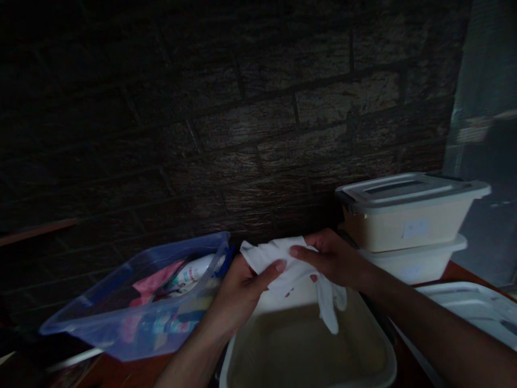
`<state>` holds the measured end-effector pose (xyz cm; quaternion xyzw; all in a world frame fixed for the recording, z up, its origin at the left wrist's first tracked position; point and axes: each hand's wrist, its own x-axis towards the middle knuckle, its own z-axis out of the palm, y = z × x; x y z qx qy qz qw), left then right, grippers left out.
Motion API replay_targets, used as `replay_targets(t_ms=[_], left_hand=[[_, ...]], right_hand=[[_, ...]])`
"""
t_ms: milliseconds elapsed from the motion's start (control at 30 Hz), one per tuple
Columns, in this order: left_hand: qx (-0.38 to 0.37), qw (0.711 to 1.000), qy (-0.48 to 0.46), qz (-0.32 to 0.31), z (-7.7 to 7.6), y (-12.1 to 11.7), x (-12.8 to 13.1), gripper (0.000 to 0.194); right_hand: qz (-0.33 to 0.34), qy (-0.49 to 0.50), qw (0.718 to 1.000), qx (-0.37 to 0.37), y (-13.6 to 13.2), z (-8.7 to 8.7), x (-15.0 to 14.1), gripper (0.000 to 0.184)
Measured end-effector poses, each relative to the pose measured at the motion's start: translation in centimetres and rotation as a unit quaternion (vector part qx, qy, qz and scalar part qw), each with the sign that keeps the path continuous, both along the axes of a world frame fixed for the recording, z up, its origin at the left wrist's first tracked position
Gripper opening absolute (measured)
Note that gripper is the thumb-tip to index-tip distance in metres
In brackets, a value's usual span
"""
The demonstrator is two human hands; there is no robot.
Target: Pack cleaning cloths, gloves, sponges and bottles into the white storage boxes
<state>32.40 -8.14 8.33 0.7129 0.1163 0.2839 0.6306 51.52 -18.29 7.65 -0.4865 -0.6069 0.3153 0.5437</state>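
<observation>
Both hands hold a piece of white cloth (278, 253) above a cream plastic tub (311, 345). My left hand (254, 280) grips its left side, with the thumb on top and the other fingers hidden beneath. At the cloth's right side, my right hand (327, 256) pinches it, thumb also on top. Two narrow, rounded ends hang from the cloth below the right hand, over the tub. Small reddish spots show at its lower edge; I cannot tell what they are. The exact kind of cloth item is unclear in the dim light.
Left of the tub stands a clear bluish bin (149, 323) holding a white bottle (197, 269) and a pink item (161, 277). Two stacked lidded tubs (412, 221) are at the right. A white lid (472, 307) lies before them. A dark block wall (242, 134) rises behind.
</observation>
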Motion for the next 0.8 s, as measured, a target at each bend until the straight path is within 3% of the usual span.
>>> replay_targets(t_ms=[167, 400, 567, 633, 800], left_hand=[[-0.007, 1.0, 0.017, -0.005, 0.7, 0.8, -0.2, 0.023], [-0.03, 0.997, 0.014, -0.07, 0.4, -0.1, -0.2, 0.023], [-0.06, 0.986, 0.048, -0.146, 0.5, -1.1, -0.3, 0.034], [-0.068, 0.989, 0.031, -0.125, 0.3, -1.3, 0.0, 0.033], [-0.109, 0.993, -0.03, 0.015, -0.2, -0.8, 0.8, 0.024]], right_hand=[[-0.083, -0.026, 0.995, 0.05, -0.7, 1.0, 1.1, 0.046], [0.017, -0.007, 1.0, 0.013, -1.0, 1.2, 0.5, 0.041], [-0.038, 0.018, 0.999, 0.0, -0.2, 0.6, 0.1, 0.045], [-0.036, 0.026, 0.999, 0.017, 0.1, 0.3, 0.0, 0.044], [-0.012, 0.033, 0.998, 0.046, 0.2, 0.0, 0.2, 0.039]])
